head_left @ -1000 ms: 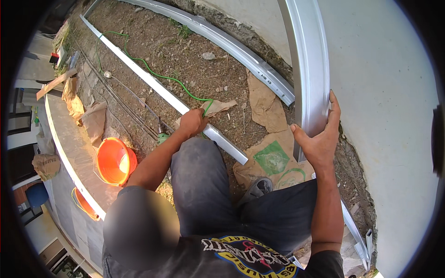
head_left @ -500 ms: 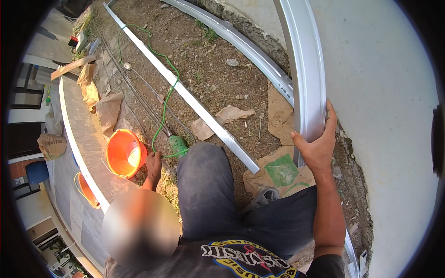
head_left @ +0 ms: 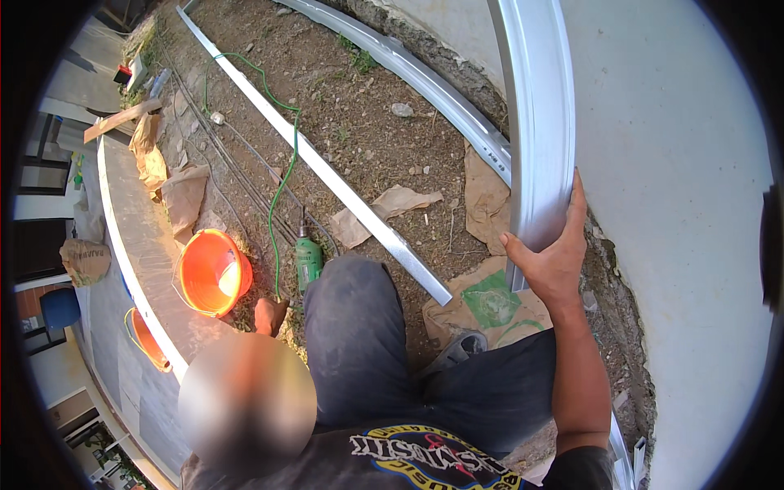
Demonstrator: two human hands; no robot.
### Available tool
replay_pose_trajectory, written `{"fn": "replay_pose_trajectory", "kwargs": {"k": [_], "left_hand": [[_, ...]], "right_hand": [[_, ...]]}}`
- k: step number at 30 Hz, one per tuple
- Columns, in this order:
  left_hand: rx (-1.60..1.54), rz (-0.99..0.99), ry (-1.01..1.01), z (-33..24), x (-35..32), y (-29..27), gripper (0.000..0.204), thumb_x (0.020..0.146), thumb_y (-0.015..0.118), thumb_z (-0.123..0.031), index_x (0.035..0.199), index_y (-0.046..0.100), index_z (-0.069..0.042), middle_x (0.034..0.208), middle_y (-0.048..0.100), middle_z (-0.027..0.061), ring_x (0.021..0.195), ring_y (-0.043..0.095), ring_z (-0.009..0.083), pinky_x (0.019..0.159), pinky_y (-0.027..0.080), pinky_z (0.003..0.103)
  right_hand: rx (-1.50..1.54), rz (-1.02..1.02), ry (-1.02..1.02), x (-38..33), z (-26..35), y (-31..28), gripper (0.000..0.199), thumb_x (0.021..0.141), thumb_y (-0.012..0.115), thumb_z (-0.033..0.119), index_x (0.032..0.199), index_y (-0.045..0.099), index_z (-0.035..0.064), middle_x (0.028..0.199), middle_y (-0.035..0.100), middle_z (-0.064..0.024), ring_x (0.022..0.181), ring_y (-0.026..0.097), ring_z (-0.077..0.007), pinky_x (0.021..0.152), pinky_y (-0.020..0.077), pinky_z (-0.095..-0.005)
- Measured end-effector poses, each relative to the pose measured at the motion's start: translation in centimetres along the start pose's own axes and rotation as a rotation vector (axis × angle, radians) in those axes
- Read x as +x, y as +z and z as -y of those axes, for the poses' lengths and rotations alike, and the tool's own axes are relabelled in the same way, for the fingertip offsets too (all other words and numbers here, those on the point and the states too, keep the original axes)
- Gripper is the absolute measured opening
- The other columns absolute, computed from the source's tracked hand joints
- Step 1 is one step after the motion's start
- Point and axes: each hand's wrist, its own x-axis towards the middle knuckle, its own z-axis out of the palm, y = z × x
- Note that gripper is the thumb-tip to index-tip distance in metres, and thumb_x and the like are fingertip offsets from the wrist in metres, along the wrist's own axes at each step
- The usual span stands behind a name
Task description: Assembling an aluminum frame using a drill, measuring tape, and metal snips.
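Note:
My right hand (head_left: 557, 255) is closed round the lower part of a long silver metal channel (head_left: 541, 122), thumb on one edge and fingers on the other. The channel rises past the top of the view along the pale wall. At the left, my left hand (head_left: 269, 314) is a closed fist on a green cord (head_left: 273, 220), which runs up across the dirt from it. Beside my left knee a green drill (head_left: 309, 260) lies on the ground, its chuck pointing away from me. A blurred patch hides my left forearm.
An orange bucket (head_left: 216, 273) stands left of my left hand, by a concrete ledge (head_left: 135, 220). A white metal bar (head_left: 327, 171) lies diagonally over the dirt, and another silver channel (head_left: 425, 77) runs along the wall's foot. Torn brown paper (head_left: 482, 200) lies around; the pale wall (head_left: 678, 204) bounds the right.
My left hand has drawn down toward me with the cord, curling into a fist. The drill has turned straighter and shows more. My right hand keeps its grip on the channel.

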Motion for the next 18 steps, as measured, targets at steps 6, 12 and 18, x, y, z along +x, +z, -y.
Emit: {"fn": "replay_pose_trajectory", "kwargs": {"k": [6,12,18], "left_hand": [[-0.166,0.019,0.599,-16.2,-3.4,-2.5,0.046,0.090,0.070,-0.044,0.074,0.065,0.000,0.058,0.051,0.0023,0.051,0.047,0.0149,0.049,0.035,0.034],[-0.420,0.794,0.547,-31.5,-9.3,0.3,0.067,0.093,0.060,-0.065,0.102,0.060,0.001,0.055,0.030,-0.0078,0.044,0.027,0.0061,0.042,0.018,0.026],[-0.468,0.828,0.405,-36.1,-11.5,4.8,0.064,0.076,0.070,-0.077,0.074,0.059,-0.014,0.055,0.035,-0.0062,0.043,0.030,0.0077,0.042,0.019,0.026]], "right_hand": [[-0.053,0.195,0.184,0.1,-0.4,1.1,0.114,0.065,0.086,0.024,0.156,0.021,0.0013,0.142,0.050,-0.0290,0.127,0.055,-0.0372,0.108,0.0423,-0.0419],[-0.198,0.474,0.201,-1.1,-0.3,4.7,0.116,0.066,0.084,0.027,0.157,0.016,0.0018,0.129,0.055,-0.0349,0.116,0.061,-0.0454,0.098,0.0496,-0.0452],[-0.600,0.556,0.093,-3.8,-0.1,9.4,0.117,0.072,0.083,0.023,0.160,0.008,0.0082,0.113,0.054,-0.0293,0.101,0.061,-0.0472,0.085,0.0563,-0.0507]]}}
